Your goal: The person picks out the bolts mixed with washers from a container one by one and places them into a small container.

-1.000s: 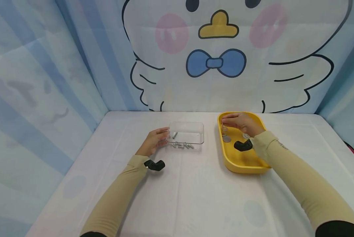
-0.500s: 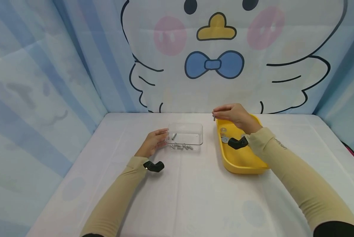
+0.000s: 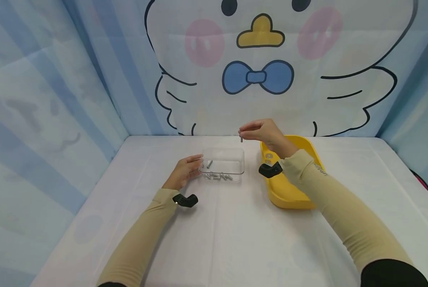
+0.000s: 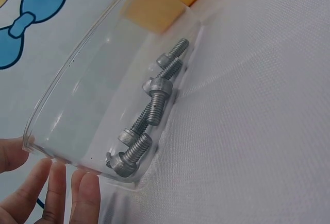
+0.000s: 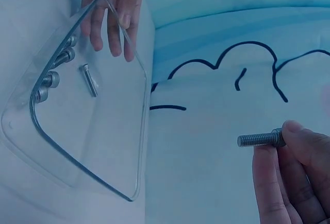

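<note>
My right hand (image 3: 266, 134) pinches a silver socket head screw (image 5: 257, 140) by its head, between thumb and fingers, in the air to the right of and behind a clear plastic box (image 3: 228, 155). In the head view the screw's shank points down. At the box's left end, my left hand (image 3: 186, 169) holds the side, its thumb at the rim and fingers against the wall. Several socket head screws (image 4: 157, 100) lie heaped along the near side of the box floor. A single screw (image 5: 89, 80) lies apart from them.
A yellow tray (image 3: 289, 197) stands to the right of the box, under my right forearm. Flat round metal washers (image 3: 269, 156) lie in its left part. Behind the white table (image 3: 235, 231) hangs a printed cloth backdrop (image 3: 207, 103).
My right hand has lifted out of the yellow tray with the screw and moved left toward the box. The left hand and the box stay in place.
</note>
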{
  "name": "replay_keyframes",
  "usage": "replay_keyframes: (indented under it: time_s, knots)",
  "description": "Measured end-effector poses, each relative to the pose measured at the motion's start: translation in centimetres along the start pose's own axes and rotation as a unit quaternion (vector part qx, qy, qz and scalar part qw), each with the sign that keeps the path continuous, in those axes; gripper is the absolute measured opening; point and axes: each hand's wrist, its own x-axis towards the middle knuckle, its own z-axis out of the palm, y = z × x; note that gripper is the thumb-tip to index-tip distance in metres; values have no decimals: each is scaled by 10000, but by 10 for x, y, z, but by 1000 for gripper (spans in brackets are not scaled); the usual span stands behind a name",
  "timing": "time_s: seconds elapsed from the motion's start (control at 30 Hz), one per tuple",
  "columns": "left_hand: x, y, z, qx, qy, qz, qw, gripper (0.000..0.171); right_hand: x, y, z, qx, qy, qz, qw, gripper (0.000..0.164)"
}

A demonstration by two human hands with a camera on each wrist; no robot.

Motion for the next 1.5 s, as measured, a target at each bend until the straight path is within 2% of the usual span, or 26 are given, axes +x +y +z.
replay_keyframes:
  time_s: [0.17,0.5,0.67,0.83,1.0,1.27,1.5]
  knots:
    - [1,1,-1,12,-7,22,10000,41,7,1,11,3,-54,5,10000,33]
    - [3,-1,0,-25,14,13,10000,41,17,15,24,-200,-157,356,9990,33]
    - [3,1,2,-70,0,1,10000,41,19,18,22,68,-419,227,9988,40]
    - [3,0,2,-35,-23,34,10000,41,17,21,14,619,-924,-76,9938,55]
    - [3,0,2,-2,-43,43,10000,41,12,23,3,852,-1164,-264,9892,63]
    - [4,-3,3,52,-118,23,9999,43,-5,27,-18,522,-1222,-582,9894,65]
    - [5,-5,1,71,-65,25,10000,42,-32,24,-49,-60,-886,-614,9941,67]
